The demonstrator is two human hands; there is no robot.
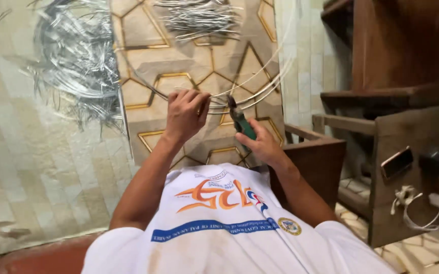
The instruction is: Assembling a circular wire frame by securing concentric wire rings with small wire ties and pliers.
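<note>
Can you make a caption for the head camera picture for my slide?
Left hand pinches long curved wires while right hand brings green-handled pliers to them, cut wire piles lying nearby.

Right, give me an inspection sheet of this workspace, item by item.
Surface: patterned floor mat with gold hexagon lines, over a pale tiled-look floor covering.
Job's things: long curved wire strands; green-handled pliers at the strands.
Clutter: big pile of cut wire pieces; smaller bundle at the top.
Grippers: left hand pinches the strands; right hand grips the pliers.
Cables: white cord hanging on the furniture.
Surroundings: dark wooden furniture at right, phone resting on it.
</note>
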